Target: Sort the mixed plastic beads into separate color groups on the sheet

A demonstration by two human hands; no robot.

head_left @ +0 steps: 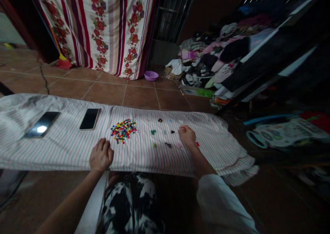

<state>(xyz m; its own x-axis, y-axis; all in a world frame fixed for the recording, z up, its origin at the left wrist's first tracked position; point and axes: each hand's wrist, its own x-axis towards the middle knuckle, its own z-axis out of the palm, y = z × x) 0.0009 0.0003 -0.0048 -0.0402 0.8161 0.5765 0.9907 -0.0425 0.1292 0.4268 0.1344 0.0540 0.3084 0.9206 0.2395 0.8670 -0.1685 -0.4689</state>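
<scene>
Patterned clothing, left hand half-curled, right hand clenched, contents unclear, pieces on striped cloth, floral curtain

A striped cloth is overlaid with two phones, mixed beads and small color-sorted piles.

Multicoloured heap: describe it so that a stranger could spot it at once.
On the long striped cloth, find the right-hand phone. Just right of it lies the heap of small pieces, far bigger than the little clusters further right and mixing many colours.
</scene>
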